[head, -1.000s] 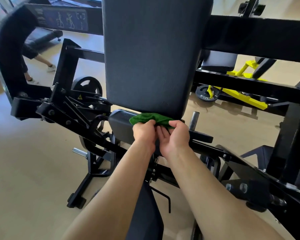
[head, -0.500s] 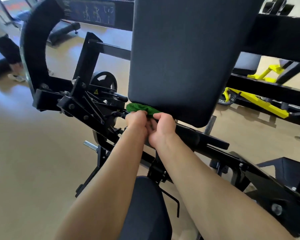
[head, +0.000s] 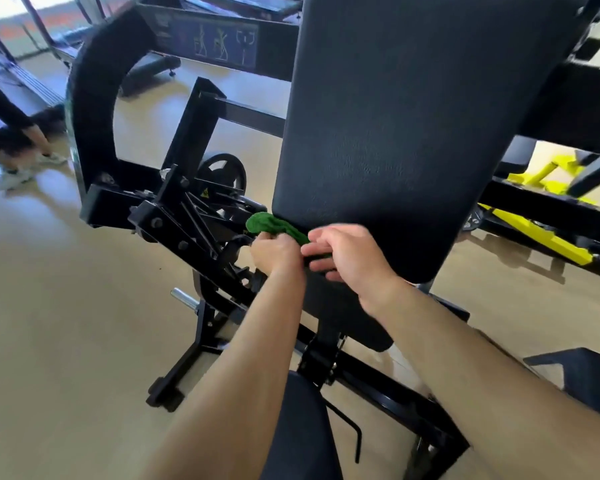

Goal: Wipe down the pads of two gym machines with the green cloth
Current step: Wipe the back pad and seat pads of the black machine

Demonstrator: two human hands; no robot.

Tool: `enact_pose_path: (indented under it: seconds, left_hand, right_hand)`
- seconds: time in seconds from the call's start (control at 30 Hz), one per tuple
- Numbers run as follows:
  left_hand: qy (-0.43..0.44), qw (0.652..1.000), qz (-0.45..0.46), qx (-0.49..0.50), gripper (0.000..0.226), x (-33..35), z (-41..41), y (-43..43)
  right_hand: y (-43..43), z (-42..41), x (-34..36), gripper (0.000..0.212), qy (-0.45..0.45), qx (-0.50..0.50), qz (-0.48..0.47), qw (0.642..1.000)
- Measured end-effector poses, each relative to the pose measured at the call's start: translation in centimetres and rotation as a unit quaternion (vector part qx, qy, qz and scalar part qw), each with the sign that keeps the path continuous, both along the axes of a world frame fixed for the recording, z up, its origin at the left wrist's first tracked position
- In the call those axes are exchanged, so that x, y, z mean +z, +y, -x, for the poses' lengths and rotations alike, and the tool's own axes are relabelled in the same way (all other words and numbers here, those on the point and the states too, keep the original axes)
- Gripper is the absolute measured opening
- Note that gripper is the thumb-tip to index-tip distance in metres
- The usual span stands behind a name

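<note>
Left hand (head: 274, 252) closed on bunched green cloth (head: 274, 227) below tall black padded backrest (head: 413, 133); right hand (head: 347, 252) half-curled alongside, grip unclear. Wiping judged unfinished.

There is only one view, from a wide-angle camera on the person's head. It looks forward and steeply down along both forearms, close to the tall black back pad (head: 406, 133) that fills the upper centre and right. Tan floor (head: 49, 306) curves away at left.
</note>
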State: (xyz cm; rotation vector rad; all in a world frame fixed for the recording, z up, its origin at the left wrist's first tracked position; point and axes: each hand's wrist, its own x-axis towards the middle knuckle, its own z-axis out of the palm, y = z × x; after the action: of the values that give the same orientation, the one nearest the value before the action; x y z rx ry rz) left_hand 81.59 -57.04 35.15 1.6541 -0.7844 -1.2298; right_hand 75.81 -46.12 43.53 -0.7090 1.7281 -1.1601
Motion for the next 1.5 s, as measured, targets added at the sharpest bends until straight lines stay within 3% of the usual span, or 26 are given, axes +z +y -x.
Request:
enact_pose_path:
  seconds: [0.07,0.13,0.23,0.27,0.33,0.47,0.57,0.67,0.8,0.9,1.1,1.2,1.3,1.5]
  left_hand:
    - [-0.087,0.995,0.048,-0.016,0.019,-0.1,0.2,1.0]
    - [-0.111,0.991,0.072,-0.014,0.021,-0.1,0.2,1.3]
    - [-0.128,0.987,0.091,0.021,0.022,0.3,-0.4,0.5]
    - [-0.131,0.986,0.104,0.024,0.022,0.3,-0.7,0.0]
    - [-0.117,0.985,0.128,0.015,0.021,0.4,-1.0,-1.1]
    - [0.025,0.989,0.142,0.027,0.016,1.0,-0.6,-3.2]
    - [0.131,0.981,0.142,0.001,0.015,2.3,0.3,-4.3]
    - [0.167,0.977,0.119,-0.066,0.013,3.1,0.8,-5.4]
    - [0.106,0.978,0.126,-0.129,0.024,3.1,0.8,-7.1]
    - [0.071,0.97,0.191,-0.133,0.022,5.4,1.2,-8.0]
    - [-0.021,0.895,0.399,-0.197,0.009,16.9,6.2,-11.7]
    - [-0.046,0.877,0.421,-0.226,0.02,19.0,7.1,-12.8]
    - [-0.067,0.874,0.394,-0.275,0.033,16.3,5.7,-11.7]
    - [-0.024,0.947,0.179,-0.266,0.036,1.2,-0.8,-6.6]
  right_hand:
    - [-0.6,1.2,1.5,0.024,0.234,0.048,0.05,0.97]
    - [-1.6,2.4,2.8,0.031,0.439,0.085,0.087,0.89]
    - [-3.9,4.7,4.6,0.041,0.71,0.133,0.16,0.673]
    - [-4.6,5.5,5.1,0.046,0.767,0.145,0.163,0.604]
    - [-5.5,7.0,6.0,0.06,0.828,0.193,0.118,0.512]
    - [-6.8,8.9,5.6,0.069,0.877,0.253,0.032,0.407]
    - [-7.4,10.2,4.8,0.069,0.881,0.254,0.026,0.398]
    - [-7.9,10.7,4.4,0.069,0.881,0.25,0.044,0.399]
    - [-8.3,10.8,4.1,0.068,0.887,0.246,0.06,0.386]
    - [-8.4,11.0,4.3,0.067,0.884,0.246,0.069,0.392]
    - [-8.2,10.8,4.9,0.072,0.882,0.18,0.121,0.418]
    - [-8.5,10.8,6.4,0.072,0.885,0.143,0.132,0.423]
    - [-9.3,11.1,8.2,0.072,0.886,0.13,0.122,0.427]
    - [-11.0,10.9,9.2,0.064,0.882,0.131,0.113,0.438]
